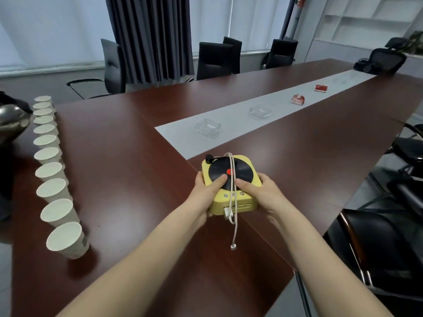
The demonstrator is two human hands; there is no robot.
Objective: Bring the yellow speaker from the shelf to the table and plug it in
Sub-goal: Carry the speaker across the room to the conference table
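Observation:
The yellow speaker (231, 200), shaped like a small record player with a black disc and red centre on top, is over the dark wooden table (128, 156) near its front right edge. My left hand (207, 191) grips its left side with the thumb on the disc. My right hand (259, 193) grips its right side, thumb also on the disc. A beige cable (234, 216) is looped over the top of the speaker, plugged into its near face, and its loose end dangles below. I cannot tell whether the speaker touches the table.
A row of several white paper cups (57, 191) runs along the table's left side, beside a dark kettle (11, 120). Two glass ashtrays (207, 128) and red tissue packs (297, 99) lie on a grey runner. Black chairs (377, 243) stand at the right edge and beyond the table.

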